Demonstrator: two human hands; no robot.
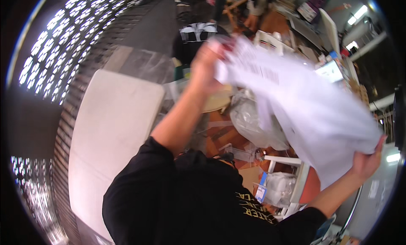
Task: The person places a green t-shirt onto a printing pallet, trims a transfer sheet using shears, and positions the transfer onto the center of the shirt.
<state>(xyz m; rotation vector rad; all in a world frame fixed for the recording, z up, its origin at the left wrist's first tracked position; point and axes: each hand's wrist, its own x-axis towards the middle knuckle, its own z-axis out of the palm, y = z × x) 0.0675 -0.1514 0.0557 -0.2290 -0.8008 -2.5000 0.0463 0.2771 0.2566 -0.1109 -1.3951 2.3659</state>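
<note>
A white shirt-like cloth (304, 101) is stretched in the air between my hands, slanting down from upper middle to right. Its left end, with faint dark printing, is gripped by my left hand (207, 63), closed and smeared by motion. Something dark red shows just beside those fingers, too blurred to name. My right hand (367, 161) is closed on the lower right edge of the cloth, with part of the fingers behind it. A narrow strip of the cloth hangs down near its middle.
A long pale table (114, 131) stands at my left. Below the cloth lie a clear plastic bag (253, 122) and a white-framed stand (281, 160) with bagged items. A dark chair or seat (186, 46) is ahead; another person's legs (253, 17) show at the far side.
</note>
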